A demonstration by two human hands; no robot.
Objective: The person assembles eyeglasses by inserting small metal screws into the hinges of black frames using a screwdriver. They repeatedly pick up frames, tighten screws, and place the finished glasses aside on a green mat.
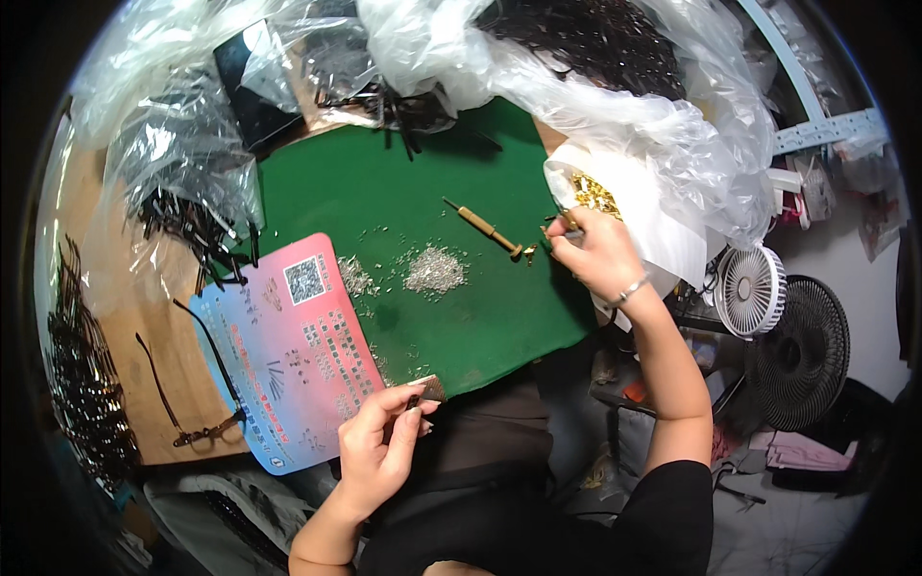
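Our worktop [144,384] carries a green mat [403,202] ringed by clear bags of dark parts. Our left hand [376,451] pinches a small dark piece [427,391] between pressed-together fingers, just off the mat's near edge. Our right hand [595,252] pinches a small gold part [567,223] beside one brass-handled screwdriver [490,230]. We should steady both wrists and bring the pieces together slowly. Two heaps of tiny screws [434,271] lie between our fingers; two fans [751,291] stand beyond the right

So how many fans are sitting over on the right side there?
2. A small white fan stands just past the right forearm, and a larger black fan sits right beside it, lower and further right. Others may be hidden behind the clutter.
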